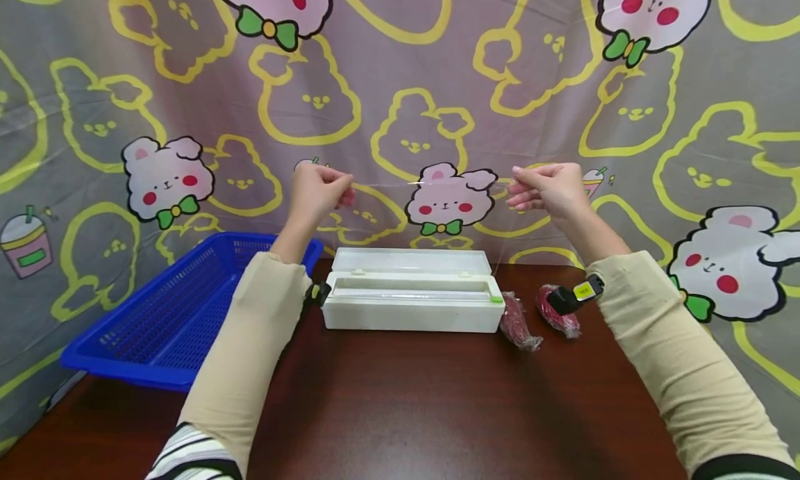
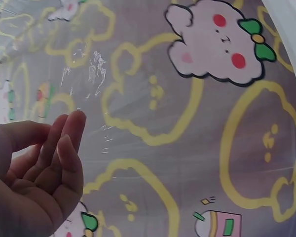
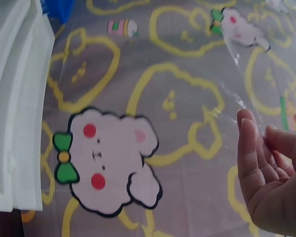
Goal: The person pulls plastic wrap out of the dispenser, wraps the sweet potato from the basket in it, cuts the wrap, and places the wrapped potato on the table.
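A clear sheet of cling film (image 1: 431, 183) stretches between my two raised hands, its top edge showing as a thin shiny line. My left hand (image 1: 321, 192) pinches one end between thumb and fingertips. At the other end, my right hand (image 1: 550, 188) pinches the film in the same way. Glints and creases mark the film (image 2: 96, 69) near the fingers in the left wrist view, and the film (image 3: 237, 96) in the right wrist view. Below stands a white cling film dispenser (image 1: 412, 316), its lid (image 1: 412, 261) raised and a roll inside.
Two red items in clear wrapping, one nearer (image 1: 517, 324) and one farther right (image 1: 567, 324), lie right of the dispenser on the dark brown table (image 1: 437, 403). A blue perforated basket (image 1: 125, 374) sits at the left. A patterned curtain (image 1: 400, 70) hangs behind.
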Available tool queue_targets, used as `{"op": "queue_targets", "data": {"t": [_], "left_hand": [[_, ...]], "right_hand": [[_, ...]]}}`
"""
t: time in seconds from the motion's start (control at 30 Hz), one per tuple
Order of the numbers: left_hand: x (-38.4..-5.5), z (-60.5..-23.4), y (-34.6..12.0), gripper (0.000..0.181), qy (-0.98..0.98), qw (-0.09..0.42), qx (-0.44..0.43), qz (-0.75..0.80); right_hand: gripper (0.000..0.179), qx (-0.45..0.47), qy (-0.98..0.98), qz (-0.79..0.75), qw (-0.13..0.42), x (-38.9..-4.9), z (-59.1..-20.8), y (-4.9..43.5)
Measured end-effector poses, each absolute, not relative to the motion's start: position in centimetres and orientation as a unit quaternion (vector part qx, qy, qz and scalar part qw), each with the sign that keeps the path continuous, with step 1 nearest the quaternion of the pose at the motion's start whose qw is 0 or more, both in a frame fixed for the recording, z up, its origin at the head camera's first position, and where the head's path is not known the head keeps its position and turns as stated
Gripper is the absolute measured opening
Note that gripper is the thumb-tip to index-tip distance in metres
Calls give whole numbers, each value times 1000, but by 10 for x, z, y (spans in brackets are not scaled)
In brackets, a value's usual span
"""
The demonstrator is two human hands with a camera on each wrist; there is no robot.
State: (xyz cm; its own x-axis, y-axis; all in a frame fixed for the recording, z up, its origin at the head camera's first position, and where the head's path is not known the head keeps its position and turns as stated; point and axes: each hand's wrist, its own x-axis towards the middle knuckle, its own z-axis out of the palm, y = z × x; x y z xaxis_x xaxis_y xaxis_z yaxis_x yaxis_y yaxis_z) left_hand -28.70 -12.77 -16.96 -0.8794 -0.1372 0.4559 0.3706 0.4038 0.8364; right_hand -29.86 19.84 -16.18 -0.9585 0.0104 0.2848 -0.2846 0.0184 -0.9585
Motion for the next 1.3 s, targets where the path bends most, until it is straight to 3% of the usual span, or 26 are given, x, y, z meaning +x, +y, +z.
{"op": "queue_targets", "data": {"t": [0.43,0.63,0.93,1.2,1.3], "left_hand": [[-223,-206,-135,15,-800,266,-159,-514],[-189,-229,-137,10,-810,264,-183,-490],[-149,-266,-142,30,-826,170,-234,-483],[-120,-316,-147,57,-830,81,-286,-472],[-118,-335,-148,64,-832,40,-286,-474]], "right_hand": [[8,179,-696,694,38,-231,-189,214],[20,200,-753,626,28,-203,-216,225],[42,236,-753,611,-67,-169,-257,240],[82,234,-720,613,-226,-156,-295,248],[87,227,-696,625,-271,-155,-310,248]]}}
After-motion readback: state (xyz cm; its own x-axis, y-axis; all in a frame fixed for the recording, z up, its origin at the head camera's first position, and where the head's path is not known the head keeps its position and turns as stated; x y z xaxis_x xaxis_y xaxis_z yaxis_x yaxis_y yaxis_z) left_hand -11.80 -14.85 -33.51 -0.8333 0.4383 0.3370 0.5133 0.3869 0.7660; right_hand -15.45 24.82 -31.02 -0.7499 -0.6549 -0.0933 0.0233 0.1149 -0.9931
